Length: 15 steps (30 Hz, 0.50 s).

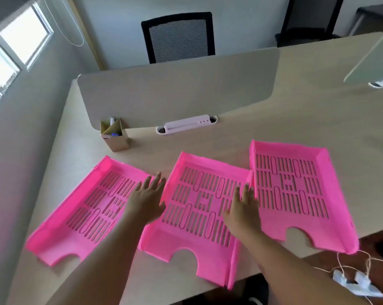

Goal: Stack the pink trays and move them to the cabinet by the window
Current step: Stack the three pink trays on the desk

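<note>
Three pink slotted trays lie side by side on the beige desk (296, 128). The left tray (80, 216) is angled, the middle tray (197, 234) sits in front of me, and the right tray (296, 194) overhangs the desk's front edge. My left hand (147, 199) hovers flat with fingers apart over the gap between the left and middle trays. My right hand (244, 208) is spread over the middle tray's right side, near the right tray's edge. Neither hand holds anything.
A grey divider panel (175, 91) stands across the desk behind the trays. A pen holder (114, 135) and a white cable slot (186, 126) sit at its base. A black chair (178, 36) is beyond. A window (14, 45) is at the left. A white plug with cords (357, 282) lies lower right.
</note>
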Motion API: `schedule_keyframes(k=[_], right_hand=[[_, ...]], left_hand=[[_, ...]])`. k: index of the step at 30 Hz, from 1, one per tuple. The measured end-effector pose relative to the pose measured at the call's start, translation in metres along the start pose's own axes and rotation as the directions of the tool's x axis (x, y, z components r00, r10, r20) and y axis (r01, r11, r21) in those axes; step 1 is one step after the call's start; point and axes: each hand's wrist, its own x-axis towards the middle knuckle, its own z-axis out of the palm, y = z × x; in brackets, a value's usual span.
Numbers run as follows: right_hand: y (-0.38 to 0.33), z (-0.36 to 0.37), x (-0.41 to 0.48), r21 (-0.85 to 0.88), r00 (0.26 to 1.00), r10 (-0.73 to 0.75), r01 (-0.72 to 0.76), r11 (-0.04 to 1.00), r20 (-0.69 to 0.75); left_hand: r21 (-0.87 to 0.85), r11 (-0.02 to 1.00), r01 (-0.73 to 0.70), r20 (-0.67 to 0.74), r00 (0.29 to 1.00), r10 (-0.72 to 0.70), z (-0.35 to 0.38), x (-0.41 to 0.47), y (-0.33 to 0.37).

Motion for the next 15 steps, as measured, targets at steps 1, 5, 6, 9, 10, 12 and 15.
schedule_keyframes(k=[1,5,6,9,10,12,15], right_hand=[[0.001,0.006,-0.005,-0.026,0.999,0.034,-0.034,0.999,0.023],[0.015,0.031,-0.015,-0.112,1.0,-0.018,0.016,0.994,-0.016],[0.02,0.033,-0.012,-0.132,0.999,-0.048,0.045,0.99,-0.017],[0.034,0.026,0.001,-0.205,0.988,-0.15,0.14,0.969,-0.031],[0.038,0.023,0.008,-0.221,0.984,-0.178,0.17,0.96,-0.02],[0.042,0.016,0.022,-0.257,0.972,-0.234,0.225,0.94,-0.003],[0.052,0.015,0.052,-0.278,0.953,-0.304,0.293,0.915,0.004]], left_hand=[[0.013,1.0,0.005,0.028,1.0,-0.005,0.005,-0.004,0.001],[-0.009,1.0,-0.001,0.055,0.998,0.002,0.03,-0.017,0.005],[-0.015,1.0,0.0,0.046,0.999,0.001,0.036,-0.02,0.006],[-0.048,0.999,0.008,-0.024,1.0,-0.009,0.045,-0.027,0.012],[-0.071,0.997,0.027,-0.027,0.999,-0.029,0.048,-0.03,0.017],[-0.105,0.992,0.076,-0.019,0.997,-0.078,0.052,-0.033,0.029],[-0.119,0.979,0.162,-0.023,0.986,-0.166,0.058,-0.033,0.042]])
